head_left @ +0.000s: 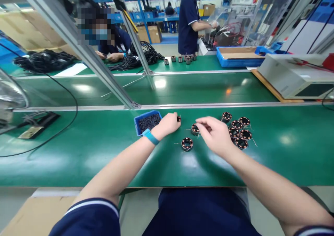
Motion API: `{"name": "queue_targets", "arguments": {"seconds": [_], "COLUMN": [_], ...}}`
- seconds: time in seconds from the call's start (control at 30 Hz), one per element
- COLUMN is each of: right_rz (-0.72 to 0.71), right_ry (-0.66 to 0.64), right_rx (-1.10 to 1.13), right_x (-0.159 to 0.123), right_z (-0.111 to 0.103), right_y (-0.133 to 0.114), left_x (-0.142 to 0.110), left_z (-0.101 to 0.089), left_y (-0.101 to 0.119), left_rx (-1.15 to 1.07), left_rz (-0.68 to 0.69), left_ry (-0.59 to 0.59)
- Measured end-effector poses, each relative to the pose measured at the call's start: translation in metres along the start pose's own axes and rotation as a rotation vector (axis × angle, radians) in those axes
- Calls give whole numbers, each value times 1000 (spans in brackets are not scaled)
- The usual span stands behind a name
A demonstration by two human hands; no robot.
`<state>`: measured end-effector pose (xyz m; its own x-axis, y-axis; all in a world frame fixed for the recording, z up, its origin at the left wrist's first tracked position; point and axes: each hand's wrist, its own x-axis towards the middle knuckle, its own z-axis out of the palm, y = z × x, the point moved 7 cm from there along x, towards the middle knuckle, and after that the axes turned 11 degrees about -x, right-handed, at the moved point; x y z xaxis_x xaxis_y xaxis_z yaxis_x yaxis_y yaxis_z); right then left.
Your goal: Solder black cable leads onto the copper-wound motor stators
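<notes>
My left hand, with a blue band at the wrist, is closed on a copper-wound motor stator. Most of that stator is hidden behind my fingers. My right hand has thumb and forefinger pinched together by another stator, which stands on the green bench. Whatever lies in that pinch is too small to make out. Nearer to me stands a third stator, thin wire ends sticking out of it. Beyond my right hand is a group of several stators. Left of my left hand, a blue bin holds small black pieces.
A slanted metal post rises from the bench rail. At right stands a beige instrument on a wooden board. Black cables, a blue tray and more stators lie across the line, where two co-workers are.
</notes>
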<state>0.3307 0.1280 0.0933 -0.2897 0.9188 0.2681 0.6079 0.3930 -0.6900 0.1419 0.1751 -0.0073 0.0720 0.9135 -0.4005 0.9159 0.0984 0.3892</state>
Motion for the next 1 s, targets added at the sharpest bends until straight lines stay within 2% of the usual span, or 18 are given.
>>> {"name": "queue_targets", "arguments": {"seconds": [0.07, 0.17, 0.27, 0.33, 0.4, 0.5, 0.6, 0.73, 0.9, 1.0], "right_rz": [-18, -121, -223, -257, -285, -331, -346, -293, -220, -150], "right_ry": [-138, -470, -725, -799, -829, -833, -812, -737, -636, -530], "right_rx": [-88, -267, -433, -500, -548, -588, -586, -552, -459, -288], "right_x": [43, 87, 99, 97, 93, 94, 98, 100, 107, 109], "right_z": [34, 112, 183, 215, 235, 253, 257, 251, 244, 222], "right_y": [-3, -26, -55, -70, -79, -82, -79, -76, -73, -66], "left_x": [-32, -72, -103, -122, -137, -155, -165, -168, -161, -159], "left_z": [2, 6, 10, 11, 13, 16, 17, 17, 24, 27], "left_y": [-5, -14, -24, -31, -37, -44, -52, -56, -63, -67], "left_rx": [-4, -25, -56, -77, -111, -179, -264, -374, -442, -461], "left_rz": [37, 57, 41, 21, 27, 74, 107, 149, 178, 196], "left_ry": [-20, -26, -10, 2, 11, 34, 77, 118, 174, 206]}}
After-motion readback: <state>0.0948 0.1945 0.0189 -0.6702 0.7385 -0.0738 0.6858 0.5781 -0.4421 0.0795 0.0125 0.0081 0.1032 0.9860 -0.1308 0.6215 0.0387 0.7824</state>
